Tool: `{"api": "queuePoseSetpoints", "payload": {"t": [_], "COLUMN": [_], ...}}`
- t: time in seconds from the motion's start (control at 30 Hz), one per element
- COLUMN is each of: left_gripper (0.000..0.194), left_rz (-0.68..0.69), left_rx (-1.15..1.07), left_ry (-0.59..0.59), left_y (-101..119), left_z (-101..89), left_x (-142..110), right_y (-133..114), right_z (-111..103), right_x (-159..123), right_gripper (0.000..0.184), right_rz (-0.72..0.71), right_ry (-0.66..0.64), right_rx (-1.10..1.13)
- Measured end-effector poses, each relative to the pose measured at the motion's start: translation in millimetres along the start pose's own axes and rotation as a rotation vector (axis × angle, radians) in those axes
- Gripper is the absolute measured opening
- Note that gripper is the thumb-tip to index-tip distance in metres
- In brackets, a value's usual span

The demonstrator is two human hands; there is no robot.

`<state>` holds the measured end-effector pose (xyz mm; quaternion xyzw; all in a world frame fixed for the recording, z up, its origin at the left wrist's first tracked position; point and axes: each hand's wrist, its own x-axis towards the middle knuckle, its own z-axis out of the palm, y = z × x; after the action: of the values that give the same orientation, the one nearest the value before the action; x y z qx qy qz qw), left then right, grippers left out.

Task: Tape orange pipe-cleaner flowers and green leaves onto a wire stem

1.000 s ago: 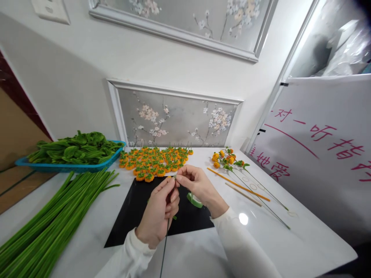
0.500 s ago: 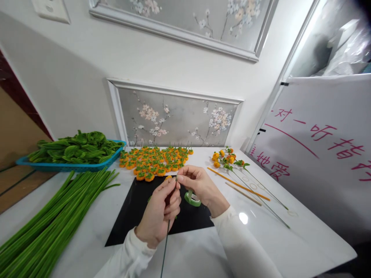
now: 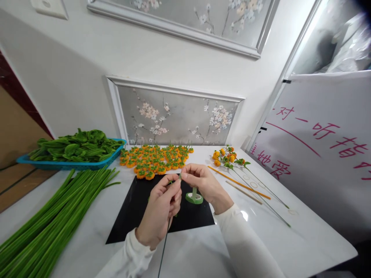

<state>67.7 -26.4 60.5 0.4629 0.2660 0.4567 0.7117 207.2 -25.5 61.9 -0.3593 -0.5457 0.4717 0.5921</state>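
My left hand (image 3: 162, 204) is closed around a thin green wire stem (image 3: 164, 247), whose lower end runs down past my wrist toward the table's front. At the stem's top, the fingertips of my right hand (image 3: 203, 185) pinch the end of a green tape. That tape comes up from a roll of green floral tape (image 3: 194, 197), which sits just below my right hand over the black mat (image 3: 127, 216). Both sets of fingertips meet closely, so the exact wrapping point is mostly hidden. Bits of green show behind my left fingers.
Rows of orange pumpkin-like pieces (image 3: 156, 160) with green tops stand behind the mat. Left are a blue tray (image 3: 87, 166) of green leaves and a bundle of green stems (image 3: 55, 220). Right lie finished orange sprigs (image 3: 224, 156), an orange stick (image 3: 240, 183) and a beige stick (image 3: 243, 193).
My fingertips have shifted slightly right and up, and an orange piece seen at them before is now out of sight. More tape shows between the roll and my right hand.
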Motion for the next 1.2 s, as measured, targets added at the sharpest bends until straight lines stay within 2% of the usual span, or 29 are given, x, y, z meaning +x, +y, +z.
{"api": "queuePoseSetpoints", "payload": {"t": [0.17, 0.4, 0.6, 0.93, 1.2], "left_gripper": [0.012, 0.015, 0.015, 0.020, 0.022], "left_rz": [0.006, 0.066, 0.065, 0.084, -0.003], "left_rx": [-0.002, 0.074, 0.107, 0.147, 0.097], "left_ry": [0.004, 0.078, 0.112, 0.107, 0.060], "left_y": [-1.3, -4.3, -6.0, -7.4, -2.4], "left_z": [0.4, 2.4, 4.3, 3.6, 6.0], "left_x": [-0.3, -3.3, -3.9, -3.5, -7.3], "right_y": [2.9, -1.1, -2.0, 2.0, 7.7], "right_z": [-1.2, 2.5, 4.7, 2.9, 0.2], "right_x": [-0.6, -0.8, -0.1, 0.5, -0.7], "right_gripper": [0.019, 0.019, 0.019, 0.016, 0.017], "right_rz": [0.001, -0.010, -0.010, 0.004, 0.000], "right_ry": [-0.002, 0.028, 0.053, 0.034, -0.045], "right_rx": [0.009, -0.033, -0.048, -0.004, 0.106]}}
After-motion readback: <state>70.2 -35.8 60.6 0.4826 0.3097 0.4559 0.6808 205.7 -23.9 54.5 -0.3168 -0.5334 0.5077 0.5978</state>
